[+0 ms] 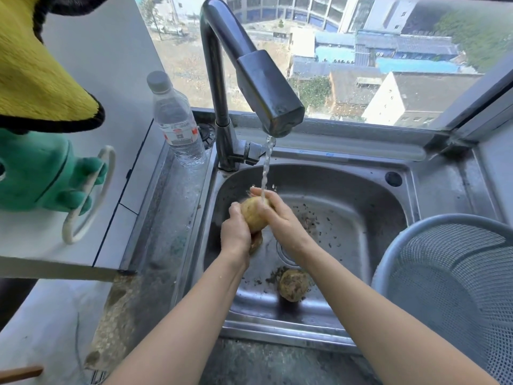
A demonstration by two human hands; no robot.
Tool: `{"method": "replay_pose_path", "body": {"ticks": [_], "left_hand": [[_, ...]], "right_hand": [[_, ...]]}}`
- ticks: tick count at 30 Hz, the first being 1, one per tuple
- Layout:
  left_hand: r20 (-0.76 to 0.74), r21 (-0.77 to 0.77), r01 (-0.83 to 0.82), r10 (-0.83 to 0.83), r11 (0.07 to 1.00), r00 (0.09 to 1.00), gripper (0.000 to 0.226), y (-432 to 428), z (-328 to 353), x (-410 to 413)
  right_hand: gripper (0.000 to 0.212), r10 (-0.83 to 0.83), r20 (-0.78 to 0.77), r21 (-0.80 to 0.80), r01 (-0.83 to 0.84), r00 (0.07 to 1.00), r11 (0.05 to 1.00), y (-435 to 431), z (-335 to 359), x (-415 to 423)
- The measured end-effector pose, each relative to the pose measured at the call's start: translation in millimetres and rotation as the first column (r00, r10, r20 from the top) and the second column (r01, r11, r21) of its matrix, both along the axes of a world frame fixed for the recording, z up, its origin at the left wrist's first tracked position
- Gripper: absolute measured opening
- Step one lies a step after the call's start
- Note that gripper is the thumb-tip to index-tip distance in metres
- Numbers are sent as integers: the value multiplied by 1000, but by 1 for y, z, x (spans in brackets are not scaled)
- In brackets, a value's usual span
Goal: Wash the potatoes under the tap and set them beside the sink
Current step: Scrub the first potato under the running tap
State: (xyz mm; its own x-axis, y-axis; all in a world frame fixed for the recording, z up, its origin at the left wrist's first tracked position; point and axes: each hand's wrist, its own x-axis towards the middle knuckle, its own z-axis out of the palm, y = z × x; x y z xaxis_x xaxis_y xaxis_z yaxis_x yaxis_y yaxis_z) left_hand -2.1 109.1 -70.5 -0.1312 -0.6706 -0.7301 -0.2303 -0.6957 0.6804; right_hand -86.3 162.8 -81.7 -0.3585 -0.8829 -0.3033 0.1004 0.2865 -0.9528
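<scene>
A pale yellow potato (253, 215) is held over the steel sink (358, 207), right under the stream of water falling from the dark tap (266, 87). My left hand (235, 232) grips it from below and the left. My right hand (273, 215) wraps over its right side, fingers reaching up into the stream. A second potato (293, 284), brown with dirt, lies on the sink floor near the front edge, between my forearms. Something brown (256, 241) peeks out under my left hand; I cannot tell what it is.
Dirt specks are scattered on the sink floor around the drain (286, 252). A grey mesh colander (455, 282) stands at the sink's right. A plastic water bottle (177, 120) stands left of the tap. A green and yellow plush thing (41, 120) hangs at far left.
</scene>
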Motion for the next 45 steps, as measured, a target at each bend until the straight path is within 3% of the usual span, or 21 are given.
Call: {"method": "replay_pose_path", "body": {"ticks": [2,5,8,11,13,16,18,22,26,31,34,36,40,42,45], "left_hand": [[-18,-13,-13,13,1000,1000,51,3,3,-3],[-40,80,58,-55,995,998,53,5,5,-3],[-127,429,108,-58,897,990,57,-6,8,3],[-260,546,274,-151,792,954,68,-13,7,12],[-278,517,330,-210,790,937,71,-9,6,11],[-198,364,292,-233,885,952,79,-1,4,3],[-125,197,264,-243,944,962,81,0,-2,1],[-29,6,242,-242,970,970,77,0,-4,6],[-50,-168,220,-231,961,972,60,8,-2,0],[-81,-109,215,-224,971,971,81,1,-6,7],[-126,-170,214,-236,962,964,73,7,-4,4],[-136,-182,205,-231,962,963,69,9,-6,2],[-178,-108,193,-210,975,961,67,2,-11,10],[-200,-118,200,-220,973,955,62,2,-12,11],[-205,-206,244,-285,948,936,57,9,-7,6]], "right_hand": [[35,-69,53,-21,70,996,997,-4,0,9],[33,-200,-42,-19,199,979,980,-13,3,9],[29,-9,70,-73,14,997,997,-8,6,-3],[30,85,82,-85,-78,993,993,-3,8,-12],[21,-6,55,-55,9,998,998,-9,9,-8],[24,-137,105,38,134,985,990,-16,6,-4],[23,-86,105,78,78,991,994,-13,2,-7],[28,9,292,32,-19,956,999,-4,0,-8],[16,-185,153,59,178,971,982,-16,4,-1],[31,-2,334,12,-2,943,1000,-11,1,-14],[13,-137,188,49,130,973,990,-18,5,-8],[13,-193,132,71,185,972,980,-22,7,-4],[31,-75,342,11,75,937,997,-15,11,-13],[31,-74,417,-31,96,906,995,-13,13,-15],[19,-229,306,71,218,924,973,-23,16,-9]]}}
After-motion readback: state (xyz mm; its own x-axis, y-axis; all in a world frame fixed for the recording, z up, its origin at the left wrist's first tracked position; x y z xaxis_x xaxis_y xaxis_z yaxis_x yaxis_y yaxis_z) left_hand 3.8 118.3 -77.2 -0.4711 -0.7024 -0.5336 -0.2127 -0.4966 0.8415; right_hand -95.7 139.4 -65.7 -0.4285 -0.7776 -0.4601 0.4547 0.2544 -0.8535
